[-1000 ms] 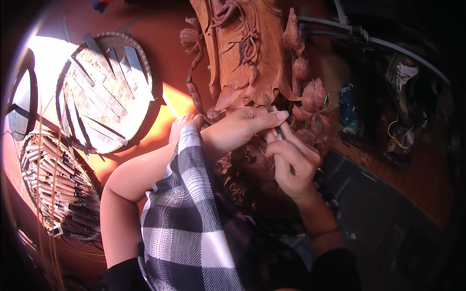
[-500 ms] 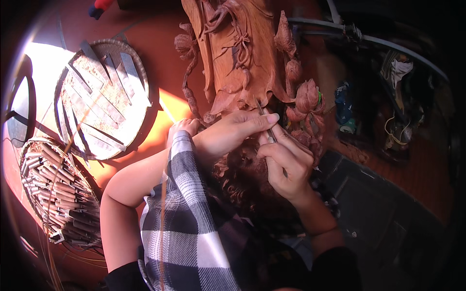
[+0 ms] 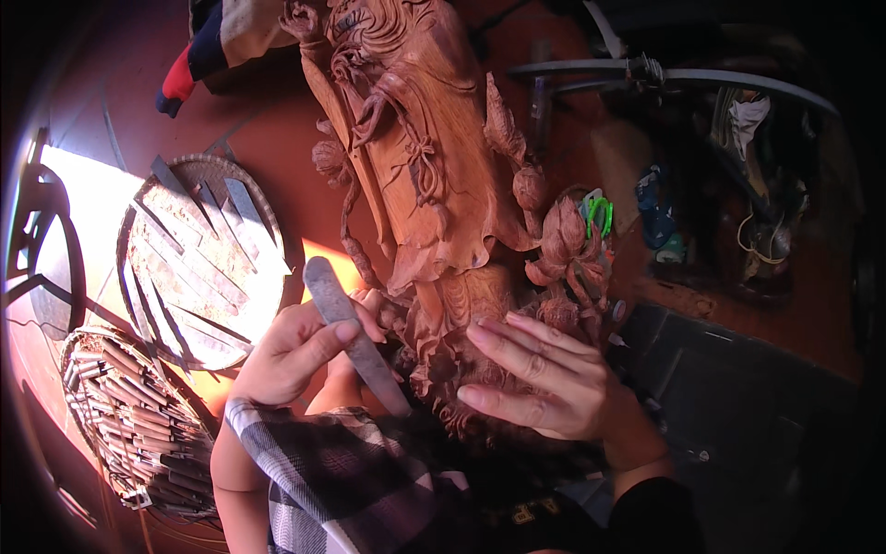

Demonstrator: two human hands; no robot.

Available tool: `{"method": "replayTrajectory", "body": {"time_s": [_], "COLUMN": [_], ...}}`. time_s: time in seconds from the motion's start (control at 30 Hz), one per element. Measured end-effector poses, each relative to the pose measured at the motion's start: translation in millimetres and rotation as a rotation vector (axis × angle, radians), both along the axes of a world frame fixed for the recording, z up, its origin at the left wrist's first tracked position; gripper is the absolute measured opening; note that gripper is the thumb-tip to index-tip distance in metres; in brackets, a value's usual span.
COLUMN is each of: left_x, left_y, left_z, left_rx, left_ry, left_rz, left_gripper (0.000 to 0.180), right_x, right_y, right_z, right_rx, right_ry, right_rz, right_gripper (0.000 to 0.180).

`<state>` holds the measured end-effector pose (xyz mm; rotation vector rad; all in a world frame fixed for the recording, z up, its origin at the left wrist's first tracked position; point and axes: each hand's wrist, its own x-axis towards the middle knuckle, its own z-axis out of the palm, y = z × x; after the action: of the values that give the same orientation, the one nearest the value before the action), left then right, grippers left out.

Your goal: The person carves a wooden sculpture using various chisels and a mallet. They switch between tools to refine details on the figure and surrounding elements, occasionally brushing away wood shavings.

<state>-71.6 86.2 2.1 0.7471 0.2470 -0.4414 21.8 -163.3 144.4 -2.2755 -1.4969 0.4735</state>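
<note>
Filling the middle of our view, a carved wooden figure [image 3: 448, 198] stretches away from us, its carved base [image 3: 438, 360] nearest our bodies. Just beside that base, at its left, our left hand [image 3: 295, 355] pinches a flat grey blade [image 3: 374, 365] between thumb and fingers, the rounded end pointing up and away. Our right hand [image 3: 558, 383] holds nothing: it is spread over the base with fingers extended, though we cannot tell how much of it touches the wood. Close by on the right we see a carved flower [image 3: 563, 245] with a bright green loop [image 3: 606, 218] just beside it. A checked cloth [image 3: 341, 471] covers part of our left forearm. Farther left, on the reddish floor [image 3: 295, 180], we have a round woven tray [image 3: 268, 197] bearing flat metal strips [image 3: 242, 212], and nearer us a basket [image 3: 175, 377] packed with wooden-handled tools [image 3: 129, 406]. Well to the right sits a blue object [image 3: 653, 198], too dim for us to identify.
</note>
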Motion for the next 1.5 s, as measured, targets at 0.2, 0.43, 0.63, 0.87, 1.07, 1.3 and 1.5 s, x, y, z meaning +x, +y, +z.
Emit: {"method": "replayTrajectory", "body": {"time_s": [0.2, 0.43, 0.63, 0.87, 1.07, 1.3, 1.5], "left_x": [-54.2, -126.7, -104.3, -87.8, -43.7, -132.0, -139.1], "left_y": [54.5, 72.3, 64.4, 78.4, 55.1, 76.8, 101.6], "left_z": [-41.1, -118.3, -125.3, -235.9, -234.5, -187.1, -215.9], "left_rx": [0.978, 0.997, 1.663, 1.648, 1.930, 1.919, 2.047], "left_ry": [0.319, 0.539, 0.441, 0.388, 0.252, 0.620, 0.678], "left_rz": [0.401, 0.427, 0.205, 0.260, 0.473, 0.544, 0.278], "left_gripper": [0.036, 0.025, 0.032, 0.047, 0.039, 0.034, 0.047], "right_x": [23.9, 18.2, 17.6, 23.4, 23.7, 17.5, 19.6], "right_y": [-50.6, -56.4, -66.5, -67.7, -75.4, -70.8, -71.3], "right_z": [-11.8, -31.3, -32.6, -33.8, -36.4, -34.9, -32.5], "right_rx": [0.117, 0.163, 0.130, 0.163, 0.157, 0.129, 0.173], "right_ry": [-0.169, -0.176, -0.144, -0.094, -0.106, -0.105, -0.131], "right_rz": [-0.439, -0.496, -0.445, -0.434, -0.446, -0.451, -0.463], "right_gripper": [0.039, 0.017, 0.022, 0.022, 0.023, 0.023, 0.022]}}
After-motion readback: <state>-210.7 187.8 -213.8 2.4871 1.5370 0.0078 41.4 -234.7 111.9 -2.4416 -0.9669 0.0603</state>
